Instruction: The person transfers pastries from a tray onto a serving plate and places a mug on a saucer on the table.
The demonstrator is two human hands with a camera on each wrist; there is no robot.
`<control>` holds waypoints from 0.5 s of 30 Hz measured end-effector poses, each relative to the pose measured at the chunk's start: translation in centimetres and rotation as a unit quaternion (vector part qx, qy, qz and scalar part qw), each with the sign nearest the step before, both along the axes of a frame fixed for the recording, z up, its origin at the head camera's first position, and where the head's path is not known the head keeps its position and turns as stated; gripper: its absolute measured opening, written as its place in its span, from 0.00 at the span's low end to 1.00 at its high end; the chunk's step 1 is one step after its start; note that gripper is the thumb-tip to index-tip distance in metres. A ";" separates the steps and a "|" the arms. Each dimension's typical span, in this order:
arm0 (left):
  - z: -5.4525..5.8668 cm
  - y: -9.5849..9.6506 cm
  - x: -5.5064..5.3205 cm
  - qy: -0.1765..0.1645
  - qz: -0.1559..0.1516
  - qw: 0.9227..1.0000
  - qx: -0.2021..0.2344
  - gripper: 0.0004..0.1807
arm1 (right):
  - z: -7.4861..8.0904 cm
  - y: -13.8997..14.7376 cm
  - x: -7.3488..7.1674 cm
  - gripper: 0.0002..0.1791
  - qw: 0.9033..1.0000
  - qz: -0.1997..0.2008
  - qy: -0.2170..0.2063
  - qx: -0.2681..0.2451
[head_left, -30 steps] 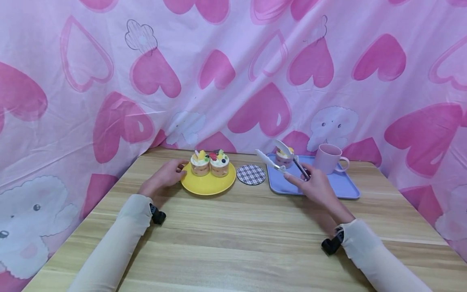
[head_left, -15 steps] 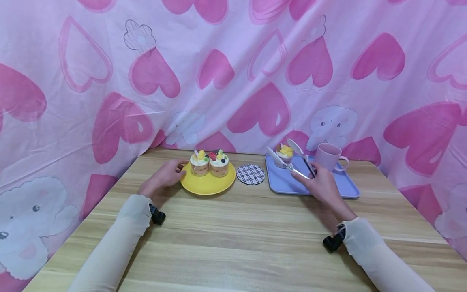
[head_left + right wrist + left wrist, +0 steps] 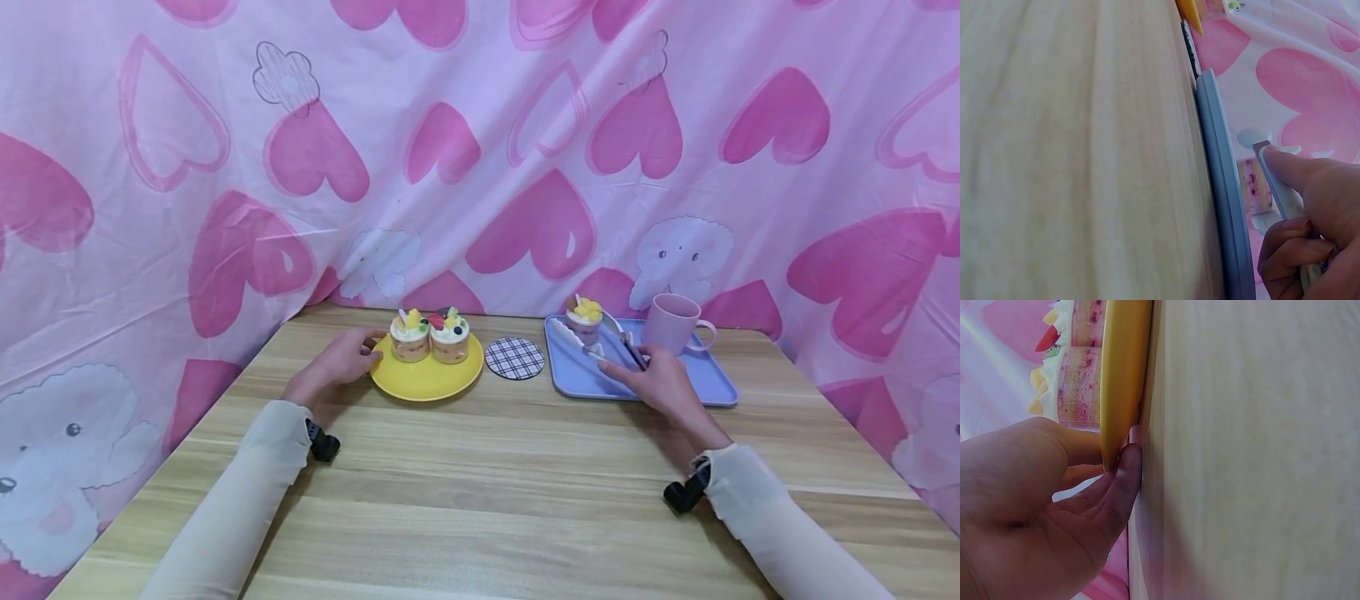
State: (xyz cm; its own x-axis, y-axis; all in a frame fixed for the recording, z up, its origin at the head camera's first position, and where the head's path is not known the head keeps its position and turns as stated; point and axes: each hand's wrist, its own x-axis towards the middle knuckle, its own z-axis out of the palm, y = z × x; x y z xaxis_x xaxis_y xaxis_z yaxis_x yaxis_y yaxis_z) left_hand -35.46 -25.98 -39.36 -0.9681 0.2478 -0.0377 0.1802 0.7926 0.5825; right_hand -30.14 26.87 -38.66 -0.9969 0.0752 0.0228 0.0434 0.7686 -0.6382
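Near the bench point(image 3: 480, 500)'s back-left corner, the left hand point(image 3: 343, 358) pinches the yellow plate point(image 3: 427, 387); only the left wrist view shows fingers point(image 3: 1124, 472) beneath its rim. Farther right, toward the back edge, the right hand point(image 3: 663, 383) clasps spread tongs point(image 3: 573, 337), apparently flanking a dessert cup point(image 3: 584, 316) on the blue tray point(image 3: 588, 384).

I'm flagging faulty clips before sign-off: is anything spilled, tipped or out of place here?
Nothing stands out. Two dessert cups stand upright on the yellow plate; a third cup and the pink mug stand upright on the blue tray. The checked coaster lies flat on the table. No spill or damage shows.
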 end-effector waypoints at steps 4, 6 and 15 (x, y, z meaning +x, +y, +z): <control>0.0 -0.1 -0.1 0.000 0.000 1.000 0.001 0.30 | -0.3 0.0 -0.3 0.56 1.000 -0.002 -0.003 0.000; 0.0 -0.2 -0.1 0.001 0.001 1.000 0.001 0.30 | -0.3 0.0 -0.5 0.54 1.000 -0.003 -0.013 -0.004; -0.2 -0.2 -0.2 0.004 0.003 1.000 -0.001 0.29 | -0.2 -0.4 -0.8 0.63 0.999 -0.015 -0.034 -0.025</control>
State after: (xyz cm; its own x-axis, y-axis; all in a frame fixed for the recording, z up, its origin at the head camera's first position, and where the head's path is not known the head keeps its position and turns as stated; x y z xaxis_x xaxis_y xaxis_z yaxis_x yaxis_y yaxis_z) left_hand -35.66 -26.20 -39.54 -0.9700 0.2413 -0.0304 0.1795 0.7946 0.5800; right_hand -30.96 26.45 -38.88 -0.9932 0.1052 -0.0503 0.1116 0.7336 -0.6704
